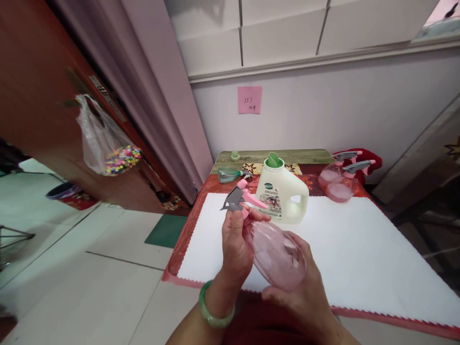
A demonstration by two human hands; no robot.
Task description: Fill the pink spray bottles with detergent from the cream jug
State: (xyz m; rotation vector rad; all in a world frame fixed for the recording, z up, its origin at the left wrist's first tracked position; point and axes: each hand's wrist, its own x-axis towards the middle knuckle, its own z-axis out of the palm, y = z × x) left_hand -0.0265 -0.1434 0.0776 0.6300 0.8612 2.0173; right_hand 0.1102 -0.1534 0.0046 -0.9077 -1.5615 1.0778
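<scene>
A clear pink spray bottle (275, 254) is tilted between my two hands, above the near edge of the table. Its pink and grey trigger head (240, 196) points up and to the left. My left hand (237, 239) is wrapped round the neck, just under the trigger head. Around the base, my right hand (305, 282) grips the bottle from the right and below. Just beyond the bottle stands a cream jug (287, 191) with a handle and a printed label; a green cup-like piece (273, 160) sits in its mouth.
Two pink spray bottles with liquid (339, 189) stand at the back right of the table. A teal spray bottle (228, 175) lies at the back left, near a small green cap (235, 155). White sheeting (359, 258) covers much of the tabletop. A plastic bag (104, 139) hangs from the door handle.
</scene>
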